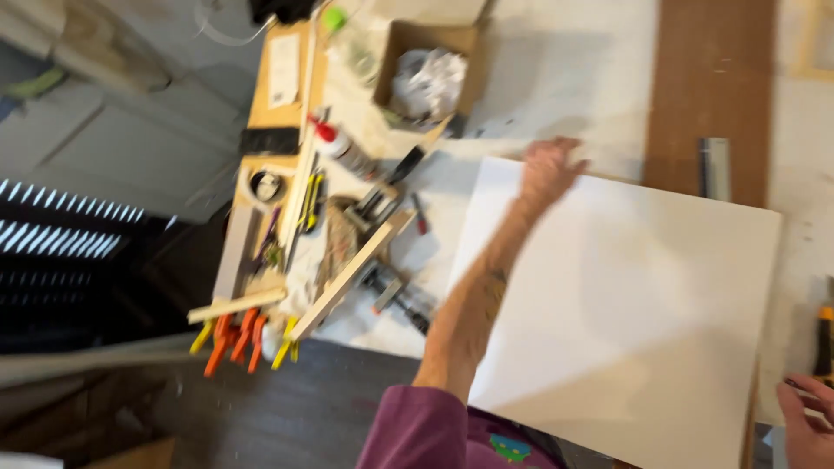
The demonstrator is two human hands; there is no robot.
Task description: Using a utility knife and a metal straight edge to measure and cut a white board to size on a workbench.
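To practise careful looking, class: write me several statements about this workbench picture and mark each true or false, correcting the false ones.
1. The left hand rests on the far edge of the large white board. True.
2. The cardboard box lies on top of the white board. False: it stands beyond the board on the bench, with crumpled white material inside.
3. Orange and yellow clamps sit at the near end of the wooden strips. True.
4. The right hand grips the glue bottle. False: it is at the board's near right edge, far from the bottle.
5. The white board is covered with tools. False: its surface is bare.
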